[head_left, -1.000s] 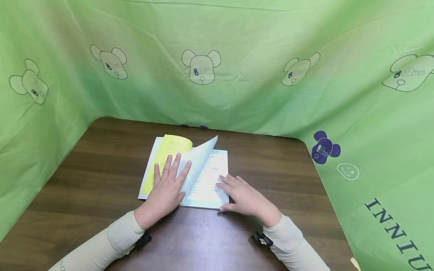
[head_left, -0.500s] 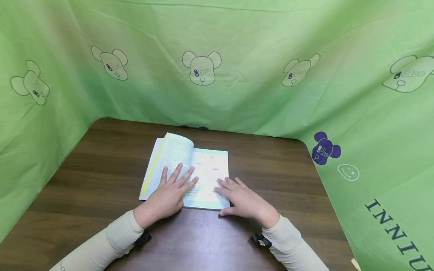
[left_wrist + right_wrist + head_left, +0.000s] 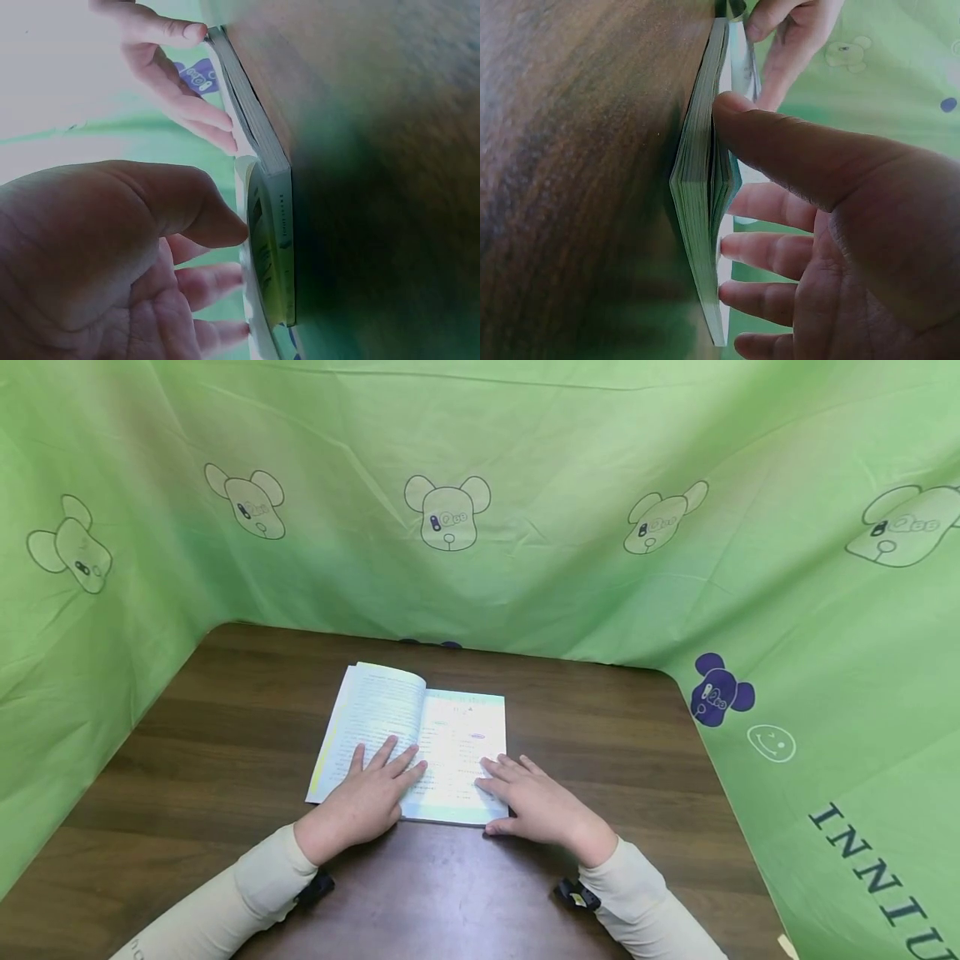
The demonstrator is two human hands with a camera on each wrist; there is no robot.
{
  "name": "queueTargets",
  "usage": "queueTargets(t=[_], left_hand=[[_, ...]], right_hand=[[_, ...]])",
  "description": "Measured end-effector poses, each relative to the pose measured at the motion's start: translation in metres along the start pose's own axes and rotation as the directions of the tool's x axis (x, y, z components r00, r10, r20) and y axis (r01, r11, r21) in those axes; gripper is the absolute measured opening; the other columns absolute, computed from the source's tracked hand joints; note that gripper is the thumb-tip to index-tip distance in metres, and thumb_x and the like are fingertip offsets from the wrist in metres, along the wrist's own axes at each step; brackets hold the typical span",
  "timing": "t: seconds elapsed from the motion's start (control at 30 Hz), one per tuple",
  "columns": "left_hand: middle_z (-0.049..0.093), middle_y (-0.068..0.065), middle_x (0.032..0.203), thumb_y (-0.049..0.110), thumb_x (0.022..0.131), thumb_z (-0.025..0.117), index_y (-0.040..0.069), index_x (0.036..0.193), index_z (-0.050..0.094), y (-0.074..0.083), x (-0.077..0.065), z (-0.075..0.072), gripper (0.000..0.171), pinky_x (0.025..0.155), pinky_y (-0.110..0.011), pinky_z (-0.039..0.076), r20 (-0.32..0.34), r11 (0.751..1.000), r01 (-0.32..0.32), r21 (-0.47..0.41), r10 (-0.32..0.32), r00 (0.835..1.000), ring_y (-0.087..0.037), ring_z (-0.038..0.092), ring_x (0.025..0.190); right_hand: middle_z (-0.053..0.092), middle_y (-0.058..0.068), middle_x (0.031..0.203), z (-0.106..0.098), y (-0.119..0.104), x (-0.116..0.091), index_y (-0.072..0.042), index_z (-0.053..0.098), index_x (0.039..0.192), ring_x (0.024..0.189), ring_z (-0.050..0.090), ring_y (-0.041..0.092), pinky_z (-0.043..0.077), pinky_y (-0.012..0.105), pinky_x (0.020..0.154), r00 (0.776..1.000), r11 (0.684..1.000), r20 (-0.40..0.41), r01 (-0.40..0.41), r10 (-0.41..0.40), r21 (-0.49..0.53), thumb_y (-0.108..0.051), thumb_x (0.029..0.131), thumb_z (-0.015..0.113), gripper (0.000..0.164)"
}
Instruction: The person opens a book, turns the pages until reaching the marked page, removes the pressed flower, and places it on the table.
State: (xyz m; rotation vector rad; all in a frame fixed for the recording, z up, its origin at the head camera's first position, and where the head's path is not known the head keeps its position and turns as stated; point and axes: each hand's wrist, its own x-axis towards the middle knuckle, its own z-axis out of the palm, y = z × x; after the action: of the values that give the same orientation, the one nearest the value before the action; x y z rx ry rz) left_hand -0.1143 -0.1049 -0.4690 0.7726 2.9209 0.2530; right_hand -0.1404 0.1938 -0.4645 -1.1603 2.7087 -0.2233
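A paperback book [image 3: 455,714] lies spread on the wooden table, printed pages facing up. Across the lower part of its left page [image 3: 386,697] my left hand [image 3: 366,797] rests with fingers spread, fingertips near the gutter. A thin yellow strip [image 3: 322,764] shows along that page's outer edge. My right hand [image 3: 542,802] touches the right page with its fingertips. In the right wrist view its thumb [image 3: 772,139] lies along the edge of the page block [image 3: 694,176], fingers straight over the page. The left wrist view shows the spine [image 3: 281,225] and a yellow leaf [image 3: 274,277] beneath the curved pages.
The dark wooden table [image 3: 187,735] extends around the book. A green curtain [image 3: 525,585] with cartoon bear heads encloses its far side and both flanks. Black wrist devices [image 3: 577,893] sit under both sleeves.
The raised leaf has turned over to the left and now covers the yellow page. My left hand has slid slightly down and pressed the left pages flatter. The right hand has barely moved.
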Motion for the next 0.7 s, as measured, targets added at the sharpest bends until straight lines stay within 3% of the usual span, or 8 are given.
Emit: queueTargets(t=[0.17, 0.3, 0.47, 0.6, 0.7], left_hand=[[0.039, -0.01, 0.163, 0.009, 0.094, 0.063, 0.011, 0.148, 0.055, -0.0007, -0.001, -0.0014, 0.055, 0.107, -0.076, 0.032, 0.018, 0.999, 0.051, -0.012, -0.051, 0.999, -0.041, 0.027, 0.153], [0.042, -0.008, 0.161, 0.008, 0.094, 0.064, 0.012, 0.144, 0.058, -0.0023, -0.0008, -0.002, 0.05, 0.102, -0.077, 0.036, 0.021, 0.997, 0.078, -0.026, -0.077, 0.997, -0.04, 0.03, 0.152], [0.044, -0.007, 0.16, 0.01, 0.096, 0.063, 0.014, 0.142, 0.06, -0.0039, 0.0011, -0.0024, 0.047, 0.1, -0.077, 0.039, 0.019, 0.994, 0.096, -0.059, -0.095, 0.995, -0.039, 0.033, 0.151], [0.045, -0.008, 0.16, 0.011, 0.097, 0.063, 0.013, 0.142, 0.061, -0.0036, 0.0017, -0.0023, 0.045, 0.099, -0.077, 0.039, 0.016, 0.992, 0.104, -0.073, -0.103, 0.995, -0.04, 0.034, 0.15], [0.045, -0.009, 0.16, 0.013, 0.097, 0.062, 0.011, 0.142, 0.06, -0.0019, 0.0015, -0.0011, 0.045, 0.098, -0.079, 0.038, 0.011, 0.992, 0.106, -0.066, -0.106, 0.994, -0.041, 0.033, 0.15]], right_hand=[[0.048, 0.016, 0.156, -0.0039, 0.0005, 0.0, -0.009, 0.064, 0.139, 0.145, 0.044, 0.039, 0.029, 0.062, 0.118, 1.0, 1.0, -0.011, 0.015, -0.015, -0.011, -0.045, 0.091, 0.075, 0.06], [0.061, 0.016, 0.144, -0.0051, 0.0035, 0.0011, -0.012, 0.074, 0.118, 0.135, 0.057, 0.035, 0.04, 0.057, 0.112, 0.993, 0.987, -0.039, 0.107, -0.112, -0.119, -0.033, 0.093, 0.075, 0.033], [0.069, 0.014, 0.132, -0.0049, 0.0077, 0.0011, -0.018, 0.076, 0.095, 0.123, 0.066, 0.033, 0.048, 0.051, 0.106, 0.975, 0.959, -0.065, 0.196, -0.213, -0.205, -0.018, 0.092, 0.073, 0.004], [0.073, 0.009, 0.125, -0.0051, 0.0093, 0.0017, -0.02, 0.074, 0.083, 0.119, 0.069, 0.025, 0.053, 0.045, 0.101, 0.963, 0.954, -0.1, 0.226, -0.249, -0.198, -0.015, 0.091, 0.074, 0.01], [0.077, 0.003, 0.112, -0.0051, 0.0098, 0.0034, -0.02, 0.066, 0.076, 0.105, 0.072, 0.017, 0.057, 0.038, 0.086, 0.955, 0.957, -0.153, 0.227, -0.255, -0.179, -0.014, 0.091, 0.073, 0.018]])
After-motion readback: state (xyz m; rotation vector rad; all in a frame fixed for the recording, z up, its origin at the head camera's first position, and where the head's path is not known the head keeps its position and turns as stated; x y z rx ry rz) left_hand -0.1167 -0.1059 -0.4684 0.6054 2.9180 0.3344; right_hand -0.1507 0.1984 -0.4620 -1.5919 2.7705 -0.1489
